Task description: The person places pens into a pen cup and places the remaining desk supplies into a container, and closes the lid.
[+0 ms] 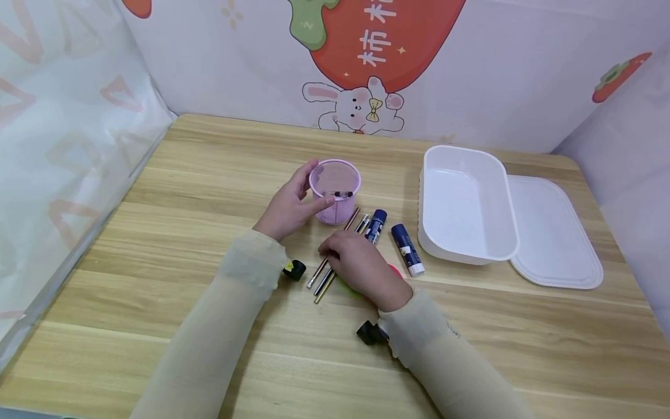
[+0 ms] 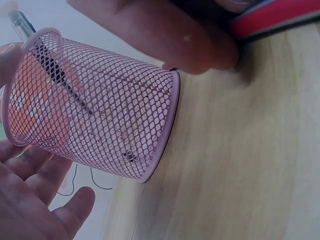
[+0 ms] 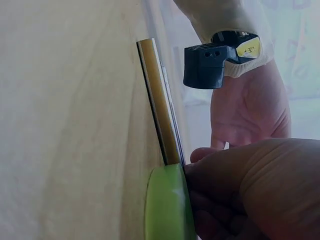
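Note:
My left hand (image 1: 291,205) holds the pink mesh pen cup (image 1: 335,214) near its rim, thumb in front and fingers round the far left side. Inside the cup leans a pen (image 2: 20,25) with a clear cap. Over a small bunch of pencils bends my right hand (image 1: 361,265), thumb and fingers curled at the reddish-brown pencil (image 1: 316,277); its fingertips are partly hidden. Beside that pencil lie a dark one and a gold one (image 1: 325,289). A green rounded thing (image 3: 167,205) sits against the pencils under the right hand, with a red edge (image 1: 395,270) showing.
Two blue glue sticks (image 1: 407,250) lie right of the pencils, one (image 1: 376,226) close to the right hand. Farther right stands a white plastic box (image 1: 466,247), with its white lid (image 1: 557,233) flat beside it. A printed cloth (image 1: 235,70) hangs behind the wooden table (image 1: 157,279).

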`<state>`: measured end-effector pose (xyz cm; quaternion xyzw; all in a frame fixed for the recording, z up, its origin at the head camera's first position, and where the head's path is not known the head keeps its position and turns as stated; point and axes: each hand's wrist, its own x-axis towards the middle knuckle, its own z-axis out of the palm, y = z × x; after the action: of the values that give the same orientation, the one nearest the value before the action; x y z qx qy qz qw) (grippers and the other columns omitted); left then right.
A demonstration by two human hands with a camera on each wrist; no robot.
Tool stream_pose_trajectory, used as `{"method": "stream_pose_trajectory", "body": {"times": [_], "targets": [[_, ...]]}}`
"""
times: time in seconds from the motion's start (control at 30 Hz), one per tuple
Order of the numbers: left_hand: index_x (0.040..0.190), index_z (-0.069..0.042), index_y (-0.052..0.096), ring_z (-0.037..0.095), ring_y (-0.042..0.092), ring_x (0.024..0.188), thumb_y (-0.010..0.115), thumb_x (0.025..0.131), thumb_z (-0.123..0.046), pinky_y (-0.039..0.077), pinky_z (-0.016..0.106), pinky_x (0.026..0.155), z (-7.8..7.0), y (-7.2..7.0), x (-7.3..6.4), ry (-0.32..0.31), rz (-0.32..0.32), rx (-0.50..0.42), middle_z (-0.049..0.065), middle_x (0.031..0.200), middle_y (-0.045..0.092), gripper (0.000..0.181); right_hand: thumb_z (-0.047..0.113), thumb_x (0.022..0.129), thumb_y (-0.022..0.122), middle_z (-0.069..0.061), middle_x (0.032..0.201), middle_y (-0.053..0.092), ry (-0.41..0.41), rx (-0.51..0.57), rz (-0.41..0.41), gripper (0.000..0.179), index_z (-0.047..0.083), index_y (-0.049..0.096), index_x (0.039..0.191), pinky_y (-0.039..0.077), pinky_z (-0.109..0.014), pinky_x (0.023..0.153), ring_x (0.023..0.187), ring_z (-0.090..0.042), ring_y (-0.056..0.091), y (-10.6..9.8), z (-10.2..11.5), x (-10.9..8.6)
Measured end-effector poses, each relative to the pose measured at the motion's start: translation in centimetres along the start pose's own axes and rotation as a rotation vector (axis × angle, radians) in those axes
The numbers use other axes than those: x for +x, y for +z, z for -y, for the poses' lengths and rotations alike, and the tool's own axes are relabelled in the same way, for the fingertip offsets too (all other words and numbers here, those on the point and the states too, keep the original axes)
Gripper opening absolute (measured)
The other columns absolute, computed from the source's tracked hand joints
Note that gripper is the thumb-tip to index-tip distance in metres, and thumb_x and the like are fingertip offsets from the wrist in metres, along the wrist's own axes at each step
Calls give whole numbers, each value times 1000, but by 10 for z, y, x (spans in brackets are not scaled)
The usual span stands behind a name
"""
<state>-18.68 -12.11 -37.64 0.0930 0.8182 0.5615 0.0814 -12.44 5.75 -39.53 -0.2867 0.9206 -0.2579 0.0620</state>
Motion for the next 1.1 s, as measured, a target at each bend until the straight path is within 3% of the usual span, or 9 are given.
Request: {"method": "stream_pose_trajectory", "body": {"times": [0.17,0.3,0.57,0.77,1.1], "targets": [[161,-24,21,23,30,148,74,91,-41,27,41,121,0,0,0,4,-1,8,-5,164,26,89,0,90,69,-2,98,68,-79,-49,9,18,8,80,102,53,-34,89,95,-19,62,1,1,0],[161,-25,21,24,30,148,74,92,-40,28,41,121,0,1,0,4,2,10,-5,164,26,89,-2,87,69,-2,94,67,-157,-89,-30,17,8,81,94,53,-35,85,90,-20,61,3,1,-1],[161,-26,21,24,30,148,74,91,-41,28,41,121,-1,2,1,-6,6,10,-5,164,26,89,6,93,68,4,97,64,-165,-168,-24,16,19,78,92,45,-37,80,97,-17,58,4,-2,-4],[161,-25,22,23,31,148,74,91,-40,28,41,121,0,2,1,-1,0,8,-5,164,28,88,13,97,66,5,102,64,-175,-191,-17,12,21,75,99,40,-34,80,104,-15,56,2,-1,-5],[161,-26,22,23,31,148,74,91,-42,28,41,121,2,1,1,12,4,6,-5,163,28,89,15,98,65,8,106,65,-229,-125,-55,10,19,72,104,38,-36,85,108,-15,58,-8,2,-10]]}}
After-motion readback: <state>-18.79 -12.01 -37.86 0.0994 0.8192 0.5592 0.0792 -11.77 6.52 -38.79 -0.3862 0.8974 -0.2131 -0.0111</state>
